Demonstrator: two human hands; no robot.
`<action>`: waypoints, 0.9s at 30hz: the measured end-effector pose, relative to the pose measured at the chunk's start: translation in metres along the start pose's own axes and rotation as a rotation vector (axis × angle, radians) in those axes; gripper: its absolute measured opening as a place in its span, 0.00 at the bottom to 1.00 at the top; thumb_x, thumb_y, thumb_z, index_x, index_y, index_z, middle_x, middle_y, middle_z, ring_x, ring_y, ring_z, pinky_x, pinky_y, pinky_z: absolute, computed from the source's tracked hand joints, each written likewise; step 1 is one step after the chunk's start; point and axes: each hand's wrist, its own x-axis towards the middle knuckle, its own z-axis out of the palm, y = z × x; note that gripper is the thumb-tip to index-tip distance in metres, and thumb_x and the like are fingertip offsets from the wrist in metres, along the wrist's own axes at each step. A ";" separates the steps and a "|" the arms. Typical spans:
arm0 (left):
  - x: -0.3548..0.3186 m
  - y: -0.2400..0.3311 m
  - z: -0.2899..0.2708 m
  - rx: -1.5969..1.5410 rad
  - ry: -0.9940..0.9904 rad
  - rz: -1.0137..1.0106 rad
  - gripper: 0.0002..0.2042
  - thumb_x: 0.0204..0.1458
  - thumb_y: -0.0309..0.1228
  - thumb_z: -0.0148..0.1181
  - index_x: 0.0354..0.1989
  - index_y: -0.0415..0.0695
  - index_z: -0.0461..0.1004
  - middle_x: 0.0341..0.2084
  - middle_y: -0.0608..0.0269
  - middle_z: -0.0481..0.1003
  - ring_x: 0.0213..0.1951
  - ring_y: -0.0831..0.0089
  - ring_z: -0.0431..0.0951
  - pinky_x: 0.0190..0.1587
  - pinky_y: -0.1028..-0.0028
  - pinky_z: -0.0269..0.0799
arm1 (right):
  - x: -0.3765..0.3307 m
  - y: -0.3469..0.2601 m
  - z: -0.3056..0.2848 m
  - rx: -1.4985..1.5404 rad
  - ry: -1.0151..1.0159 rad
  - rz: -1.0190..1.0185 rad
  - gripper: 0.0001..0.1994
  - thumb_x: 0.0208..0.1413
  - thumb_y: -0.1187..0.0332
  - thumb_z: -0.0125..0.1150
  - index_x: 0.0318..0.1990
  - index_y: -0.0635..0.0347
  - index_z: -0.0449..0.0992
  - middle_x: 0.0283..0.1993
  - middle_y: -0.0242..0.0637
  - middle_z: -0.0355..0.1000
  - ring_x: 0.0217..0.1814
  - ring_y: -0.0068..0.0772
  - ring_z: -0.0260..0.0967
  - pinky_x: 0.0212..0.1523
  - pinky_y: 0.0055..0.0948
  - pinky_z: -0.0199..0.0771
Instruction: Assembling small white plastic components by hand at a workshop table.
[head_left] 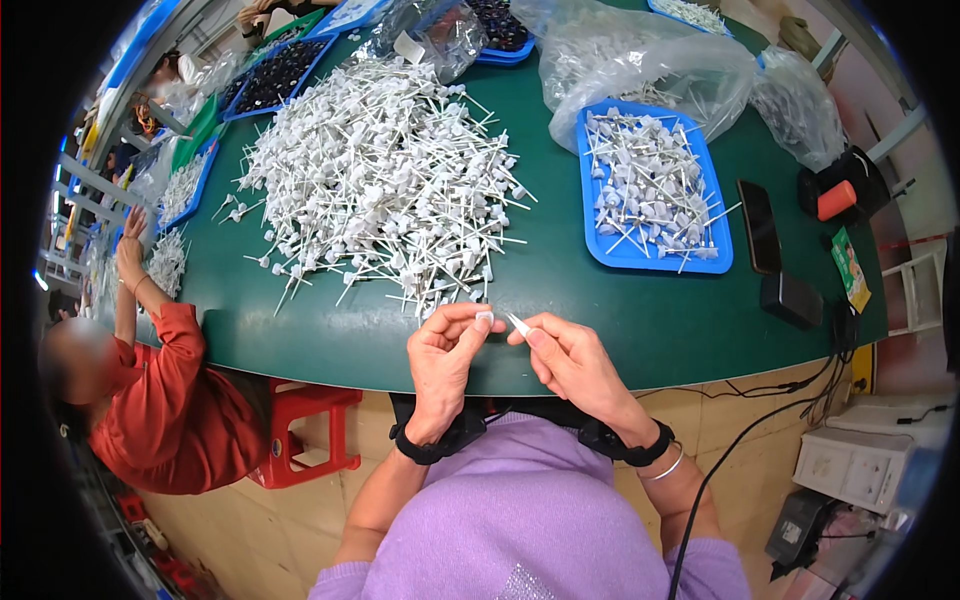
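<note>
Just over the table's near edge, my left hand [442, 355] pinches a small white plastic part [485, 316] between thumb and fingertips. To its right, my right hand [575, 362] grips a slim white pointed tool [519, 325], its tip turned toward that part. A small gap shows between the tool and the part. My fingers cover the tool's rear end, so its exact kind is unclear. Beyond my hands lies a big heap of white plastic parts [385, 175] with thin stems and wider heads. Similar stemmed parts lie in a blue tray [717, 250] at the right.
The green table [560, 290] also bears clear plastic bags [690, 70], a phone [759, 226] and a black box [790, 300] at the right. Trays of dark pieces [270, 80] stand far left. A co-worker in a red top [160, 400] sits left, beside a red stool [310, 430].
</note>
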 end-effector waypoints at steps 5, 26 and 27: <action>0.002 0.002 0.005 -0.006 -0.018 -0.020 0.08 0.56 0.25 0.59 0.43 0.36 0.75 0.32 0.57 0.80 0.36 0.75 0.80 0.46 0.76 0.72 | -0.003 0.000 0.005 -0.220 0.151 -0.146 0.11 0.66 0.65 0.49 0.42 0.63 0.74 0.19 0.33 0.66 0.19 0.25 0.64 0.22 0.28 0.63; -0.001 0.009 0.009 -0.067 -0.007 -0.138 0.11 0.57 0.26 0.59 0.46 0.35 0.75 0.34 0.55 0.80 0.37 0.74 0.81 0.45 0.76 0.75 | -0.003 -0.005 0.008 -0.623 0.342 -0.325 0.07 0.59 0.70 0.57 0.42 0.60 0.74 0.31 0.44 0.74 0.30 0.51 0.72 0.29 0.39 0.69; -0.001 0.009 0.008 -0.068 -0.006 -0.136 0.11 0.57 0.26 0.59 0.46 0.35 0.75 0.34 0.55 0.80 0.37 0.74 0.81 0.45 0.76 0.75 | -0.003 -0.005 0.008 -0.624 0.340 -0.326 0.07 0.59 0.70 0.57 0.42 0.60 0.75 0.32 0.45 0.74 0.30 0.51 0.72 0.29 0.39 0.69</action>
